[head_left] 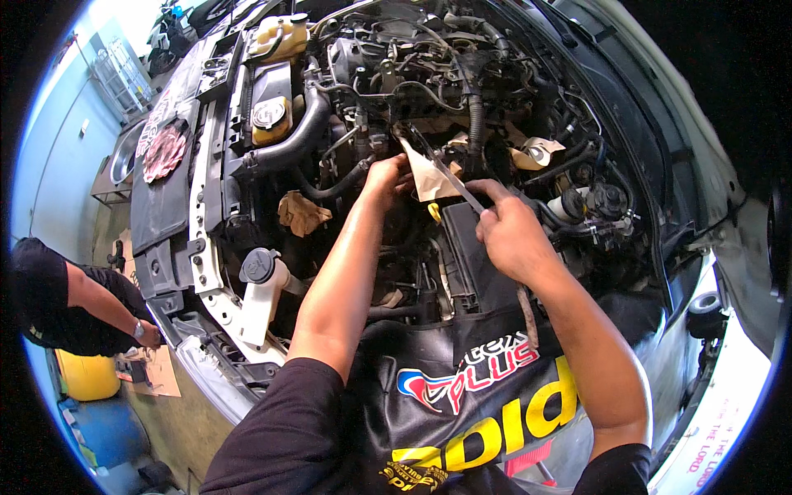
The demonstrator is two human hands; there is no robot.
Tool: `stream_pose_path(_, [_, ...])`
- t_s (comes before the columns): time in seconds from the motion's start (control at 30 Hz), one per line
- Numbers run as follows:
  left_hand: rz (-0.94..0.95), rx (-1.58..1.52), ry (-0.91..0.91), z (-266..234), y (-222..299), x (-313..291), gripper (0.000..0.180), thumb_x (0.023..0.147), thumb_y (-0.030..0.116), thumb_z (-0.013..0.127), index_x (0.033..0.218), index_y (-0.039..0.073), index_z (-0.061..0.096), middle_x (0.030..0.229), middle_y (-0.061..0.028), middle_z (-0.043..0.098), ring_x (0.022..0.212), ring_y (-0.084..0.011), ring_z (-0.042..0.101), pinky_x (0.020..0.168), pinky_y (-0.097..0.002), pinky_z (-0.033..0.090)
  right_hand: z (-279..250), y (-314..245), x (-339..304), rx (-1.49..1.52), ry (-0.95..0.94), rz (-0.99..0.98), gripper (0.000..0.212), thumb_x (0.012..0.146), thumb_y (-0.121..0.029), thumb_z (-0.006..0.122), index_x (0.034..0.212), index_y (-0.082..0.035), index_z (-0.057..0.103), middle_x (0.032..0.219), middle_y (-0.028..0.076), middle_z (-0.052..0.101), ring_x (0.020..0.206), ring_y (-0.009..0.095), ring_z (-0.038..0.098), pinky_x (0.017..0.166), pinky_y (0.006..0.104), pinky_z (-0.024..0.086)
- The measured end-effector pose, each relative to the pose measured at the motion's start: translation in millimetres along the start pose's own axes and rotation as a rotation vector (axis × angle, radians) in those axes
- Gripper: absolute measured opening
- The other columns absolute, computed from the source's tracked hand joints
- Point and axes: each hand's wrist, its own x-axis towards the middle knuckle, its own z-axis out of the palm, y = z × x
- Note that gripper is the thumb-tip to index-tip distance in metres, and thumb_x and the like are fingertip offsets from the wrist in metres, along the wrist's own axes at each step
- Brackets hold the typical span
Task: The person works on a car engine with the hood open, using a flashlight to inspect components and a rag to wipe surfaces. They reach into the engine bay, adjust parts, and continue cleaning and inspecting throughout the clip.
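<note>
My right hand (513,234) is closed around the lower end of a long, thin silver metal tool (454,178), its index finger stretched forward. The tool slants up and left into the engine, and its far end lies among dark parts where I cannot make out what it meets. My left hand (388,180) reaches down into the engine bay left of the tool, its fingertips mostly hidden. A pale tan piece of paper (431,180) lies between my hands, under the tool. Beyond stands the exposed engine (396,70) with hoses and wiring.
Crumpled brown paper (303,213) and another paper piece (536,153) lie in the bay. A white reservoir with a dark cap (262,268) stands left. A black printed cover (462,371) drapes over the near fender. Far left, another person's arm (103,295) reaches down beside a yellow container (87,375).
</note>
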Motion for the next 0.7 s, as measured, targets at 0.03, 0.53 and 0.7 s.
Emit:
stream_pose_path(0.03, [0.013,0.053,0.000,0.2,2.8,-2.4,0.029,0.104,0.030,0.052,0.115,0.013,0.073,0.108,-0.0028,0.075,0.098,-0.0172,0.070,0.085,-0.0373,0.053,-0.8,0.7,-2.2,0.015,-0.009,0.020,0.042,0.095,-0.004,0.049,0.136,-0.004,0.059,0.108,0.031,0.070,0.106,0.046,0.067,0.095,0.0494,0.052])
stream_pose_path(0.53, [-0.231,-0.285,-0.399,0.1,3.3,-1.3,0.022,0.100,0.030,0.068,0.105,0.009,0.071,0.096,-0.0046,0.074,0.078,-0.0156,0.067,0.076,-0.0330,0.055,10.2,16.0,-2.7,0.384,-0.121,0.240,0.046,0.097,-0.003,0.045,0.141,-0.007,0.055,0.077,0.007,0.066,0.056,0.014,0.059,0.055,0.0308,0.050])
stream_pose_path(0.7, [-0.225,-0.185,-0.303,12.4,-0.7,5.8,0.015,0.100,0.026,0.063,0.094,0.014,0.071,0.082,0.0014,0.069,0.074,-0.0156,0.062,0.067,-0.0312,0.050,12.4,16.4,-5.7,0.336,-0.137,0.203,0.044,0.096,-0.002,0.045,0.139,-0.005,0.057,0.075,0.009,0.065,0.056,0.016,0.059,0.056,0.0325,0.050])
